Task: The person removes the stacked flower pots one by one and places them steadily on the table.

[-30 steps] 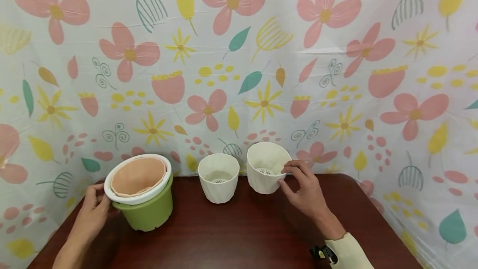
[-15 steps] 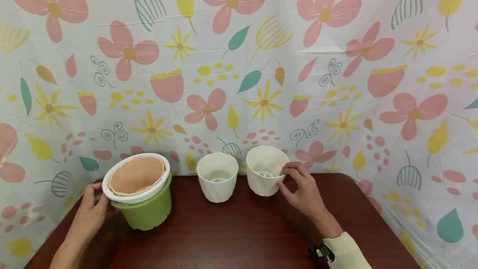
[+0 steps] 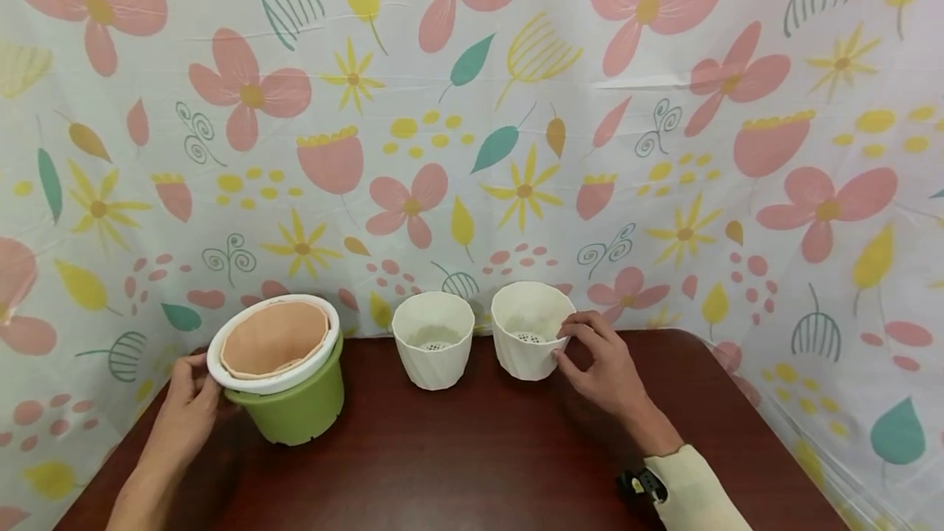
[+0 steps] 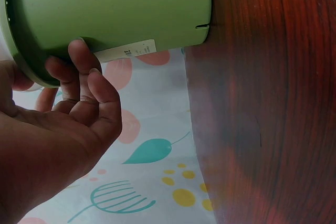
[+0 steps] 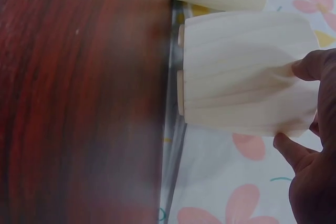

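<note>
At the left of the table, a green flower pot (image 3: 298,408) holds a white-rimmed pot (image 3: 328,348) and a peach pot (image 3: 276,337), nested inside it. My left hand (image 3: 188,408) grips this stack at its left rim, fingers curled beneath the green lip in the left wrist view. A small white fluted pot (image 3: 433,351) stands in the middle, drain holes showing in its floor. To its right is a second white fluted pot (image 3: 527,347). With thumb and fingers, my right hand (image 3: 601,363) pinches that pot's right rim; the right wrist view shows its side (image 5: 247,72).
All the pots are on a dark reddish-brown wooden table (image 3: 457,465), near its back edge. Directly behind hangs a white curtain (image 3: 472,129) printed with flowers and leaves. A narrow gap separates the two white pots.
The right white pot has come down slightly and sits more upright, with my right hand still on its rim. My left hand keeps its hold on the stack. The head view has shifted a little.
</note>
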A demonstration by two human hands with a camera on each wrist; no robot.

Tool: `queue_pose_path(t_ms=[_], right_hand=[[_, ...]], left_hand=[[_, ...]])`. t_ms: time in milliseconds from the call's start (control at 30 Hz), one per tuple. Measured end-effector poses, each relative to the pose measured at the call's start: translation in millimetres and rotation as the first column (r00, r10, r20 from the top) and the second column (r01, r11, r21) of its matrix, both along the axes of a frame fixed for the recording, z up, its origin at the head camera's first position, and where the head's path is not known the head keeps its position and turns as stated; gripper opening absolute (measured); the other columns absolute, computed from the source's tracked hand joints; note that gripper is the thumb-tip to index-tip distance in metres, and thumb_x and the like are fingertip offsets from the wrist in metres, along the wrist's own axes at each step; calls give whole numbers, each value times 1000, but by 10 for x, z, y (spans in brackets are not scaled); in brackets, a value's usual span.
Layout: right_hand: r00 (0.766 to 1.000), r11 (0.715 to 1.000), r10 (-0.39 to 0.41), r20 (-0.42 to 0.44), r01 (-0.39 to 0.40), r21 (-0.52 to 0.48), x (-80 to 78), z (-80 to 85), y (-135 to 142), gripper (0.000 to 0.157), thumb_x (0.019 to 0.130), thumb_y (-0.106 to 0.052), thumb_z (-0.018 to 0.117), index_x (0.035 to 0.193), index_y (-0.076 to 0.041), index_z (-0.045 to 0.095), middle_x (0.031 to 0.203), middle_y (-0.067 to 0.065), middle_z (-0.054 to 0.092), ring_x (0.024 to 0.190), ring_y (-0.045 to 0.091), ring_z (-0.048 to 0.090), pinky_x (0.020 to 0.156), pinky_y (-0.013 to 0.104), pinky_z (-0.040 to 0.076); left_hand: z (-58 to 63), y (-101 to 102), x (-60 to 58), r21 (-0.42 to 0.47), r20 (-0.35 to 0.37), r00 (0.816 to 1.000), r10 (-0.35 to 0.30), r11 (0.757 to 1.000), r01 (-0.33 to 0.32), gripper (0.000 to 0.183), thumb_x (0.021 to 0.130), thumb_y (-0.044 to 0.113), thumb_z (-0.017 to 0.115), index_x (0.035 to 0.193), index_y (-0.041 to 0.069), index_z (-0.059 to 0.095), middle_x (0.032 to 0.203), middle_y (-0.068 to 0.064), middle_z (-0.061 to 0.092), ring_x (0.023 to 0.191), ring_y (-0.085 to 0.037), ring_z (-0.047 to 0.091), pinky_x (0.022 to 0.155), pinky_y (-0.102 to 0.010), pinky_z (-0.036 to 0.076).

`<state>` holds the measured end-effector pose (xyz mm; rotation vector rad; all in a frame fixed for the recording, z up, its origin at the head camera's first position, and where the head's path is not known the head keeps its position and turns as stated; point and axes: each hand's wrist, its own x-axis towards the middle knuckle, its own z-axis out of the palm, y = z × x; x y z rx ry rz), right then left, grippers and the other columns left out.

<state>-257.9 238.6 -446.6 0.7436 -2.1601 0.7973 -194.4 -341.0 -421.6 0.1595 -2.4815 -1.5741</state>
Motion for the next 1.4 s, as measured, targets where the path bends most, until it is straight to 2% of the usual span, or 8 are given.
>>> queue_pose_path(t_ms=[267,433,633,833,1167,1400], right_hand=[[1000,1000,13,0,-13,3,2,-54,6,27,84,-3,87,107,-5,72,118,9,63,101,22,62,92,15,44],[1000,1000,11,-10,-11,21,-37,-64,25,27,84,-4,87,107,-5,72,118,8,63,100,22,62,90,17,45],[1000,999,-21,17,21,24,-61,-44,87,28,85,-7,88,108,-8,72,120,5,62,104,22,62,91,16,44],[999,999,-13,32,12,33,-64,-103,76,27,86,-10,87,109,-11,73,120,5,62,106,18,60,94,15,44],[1000,1000,-3,-16,4,22,-43,-128,44,27,84,-3,87,106,-9,73,118,6,63,99,25,62,87,20,45],[999,1000,0,-32,1,27,-38,-103,45,27,85,-3,86,107,-6,73,119,10,64,100,23,62,88,20,46]], left_hand=[[-12,-15,-4,-3,-15,1000,-17,1000,17,53,117,35,30,149,-4,16,138,-34,45,88,7,58,71,-26,60],[-2,-20,-4,-20,-42,999,-17,1000,17,49,117,31,29,147,-6,16,133,-36,48,86,7,59,70,-27,60],[1,21,-38,-1,-30,999,-25,1000,25,50,117,32,30,148,-5,16,133,-35,50,87,4,60,71,-26,60],[-15,-16,-23,-14,-40,999,-9,1000,8,49,117,30,30,148,-6,16,136,-36,47,87,7,58,70,-27,60],[-26,-43,-9,-10,-11,1000,-1,1000,1,51,117,31,28,149,-6,15,136,-37,47,85,5,59,70,-28,60],[-29,-32,-31,0,-11,1000,-2,1000,2,52,117,32,27,150,-5,13,141,-37,42,86,10,56,71,-27,61]])
